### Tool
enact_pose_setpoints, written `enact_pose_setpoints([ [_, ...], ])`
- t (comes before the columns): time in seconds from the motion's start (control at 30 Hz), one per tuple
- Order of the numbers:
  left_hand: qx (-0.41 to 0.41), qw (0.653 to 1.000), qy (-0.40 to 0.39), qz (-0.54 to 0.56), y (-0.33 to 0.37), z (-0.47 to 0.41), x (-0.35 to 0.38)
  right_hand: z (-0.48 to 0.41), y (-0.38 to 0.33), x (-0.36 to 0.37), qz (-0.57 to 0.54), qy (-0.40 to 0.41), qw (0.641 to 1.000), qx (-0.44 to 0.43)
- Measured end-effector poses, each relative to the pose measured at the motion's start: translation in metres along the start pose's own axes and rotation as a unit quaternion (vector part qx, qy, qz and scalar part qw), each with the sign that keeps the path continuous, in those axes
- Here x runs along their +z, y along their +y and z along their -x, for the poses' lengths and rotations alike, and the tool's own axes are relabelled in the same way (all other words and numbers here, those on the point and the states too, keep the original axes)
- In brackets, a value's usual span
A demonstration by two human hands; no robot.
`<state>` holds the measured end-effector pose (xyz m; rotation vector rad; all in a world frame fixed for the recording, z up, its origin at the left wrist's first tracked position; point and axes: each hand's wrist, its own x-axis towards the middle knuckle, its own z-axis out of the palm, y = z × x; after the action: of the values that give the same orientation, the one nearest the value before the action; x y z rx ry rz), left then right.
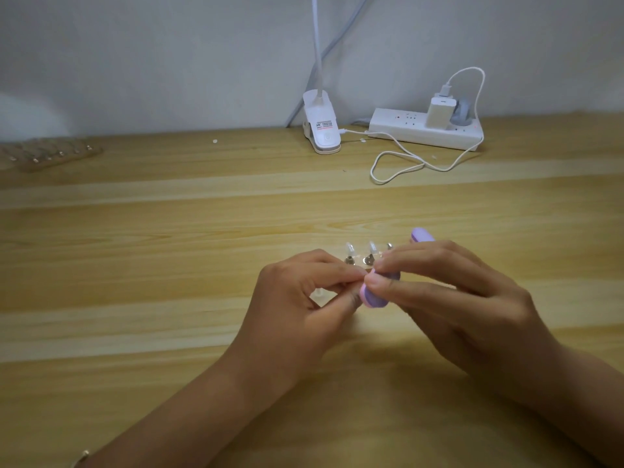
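Right hand [449, 292] clamps a purple capsule-shaped piece [373, 298] just above the table [169, 265], and its fingers hide the piece's far end. Left hand [304, 298] pinches the piece's near end. Three metal-based tips [369, 256] stand behind the hands, the third partly covered. A second purple piece [422, 235] is mostly hidden behind the right knuckles.

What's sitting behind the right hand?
A purple piece pokes out beyond the right hand, beside small metal-based clear pieces; the hand hides anything further along that row.

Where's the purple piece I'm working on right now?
Head view, low centre: the purple piece is pinched between the fingertips of the left hand and right hand, just nearer the camera than the small metal parts.
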<state>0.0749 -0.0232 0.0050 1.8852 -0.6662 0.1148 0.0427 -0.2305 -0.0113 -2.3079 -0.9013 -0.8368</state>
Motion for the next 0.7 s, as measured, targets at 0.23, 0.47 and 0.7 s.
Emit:
enact_pose_setpoints([
  [0.23, -0.003, 1.0, 0.016, 0.019, -0.001, 0.0, 0.0, 0.0, -0.004, 0.002, -0.003, 0.002, 1.0, -0.017],
  [0.47, 0.001, 1.0, 0.018, 0.013, -0.003, 0.0, 0.001, -0.001, 0.0, 0.001, -0.003, 0.003, 1.0, -0.004],
  [0.7, -0.023, 0.999, 0.02, 0.031, -0.002, 0.0, 0.001, -0.003, 0.003, -0.005, -0.011, 0.002, 1.0, 0.005],
])
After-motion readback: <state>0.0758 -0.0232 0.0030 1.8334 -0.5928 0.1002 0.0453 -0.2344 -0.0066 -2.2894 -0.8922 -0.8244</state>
